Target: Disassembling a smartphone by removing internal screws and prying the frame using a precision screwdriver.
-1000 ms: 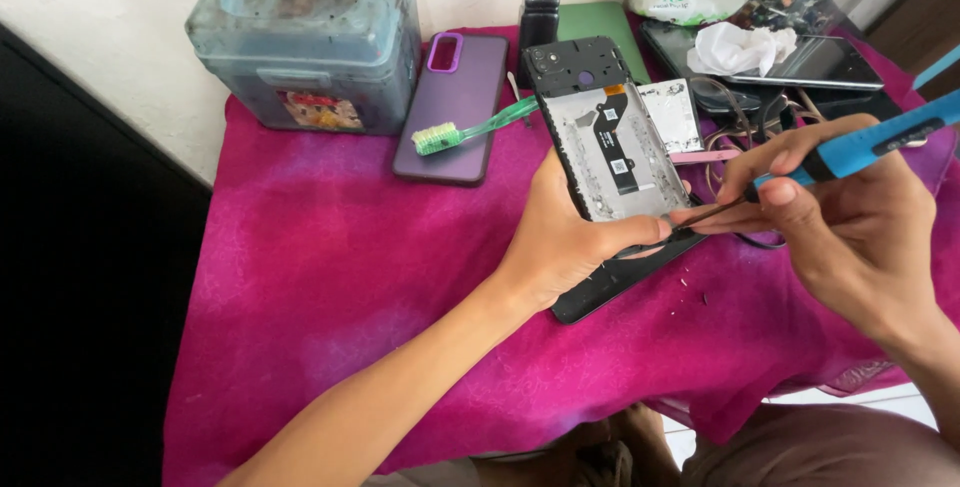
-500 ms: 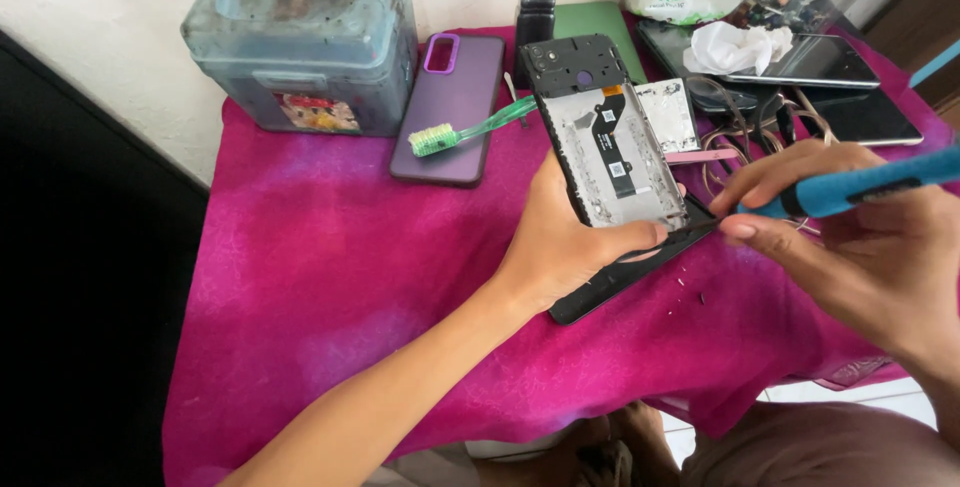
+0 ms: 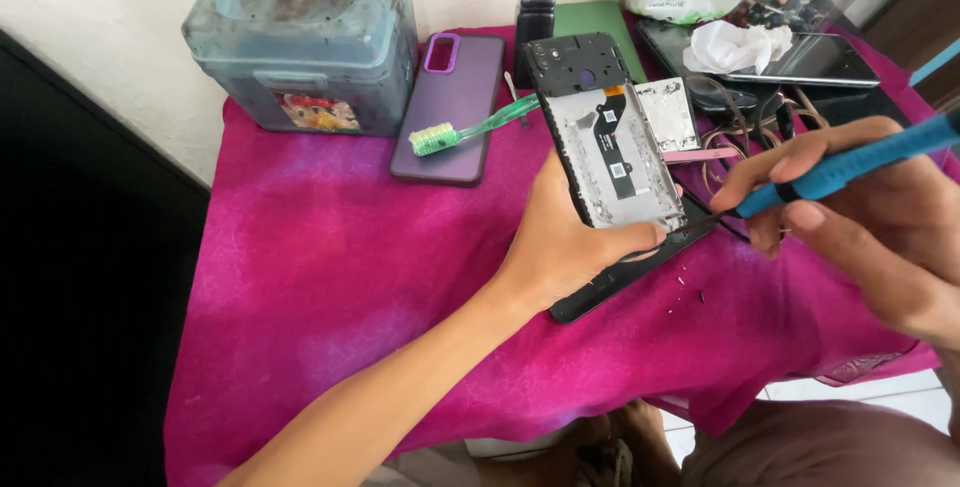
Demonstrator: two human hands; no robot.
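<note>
Phone (image 3: 612, 152): opened, flat grey metal frame, black rim.
Left hand (image 3: 560, 247): gripped phone, tilted up.
Right hand (image 3: 880, 222): pinched blue screwdriver (image 3: 850, 162), tip at phone's lower edge.
Cloth (image 3: 330, 277): magenta, soft.

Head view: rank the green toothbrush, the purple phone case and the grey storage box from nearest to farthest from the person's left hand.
From the left hand:
1. Green toothbrush, just up-left, lying across the case.
2. Purple phone case, beneath the toothbrush, slightly farther.
3. Grey storage box, far back-left corner.

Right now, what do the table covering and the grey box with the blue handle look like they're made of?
The magenta table covering looks like woven cloth: matte, mottled dye, wrinkles, and it drapes over the edge. The grey box with the blue handle looks like translucent moulded plastic, scuffed and grimy, its contents showing dimly through the lid.
</note>
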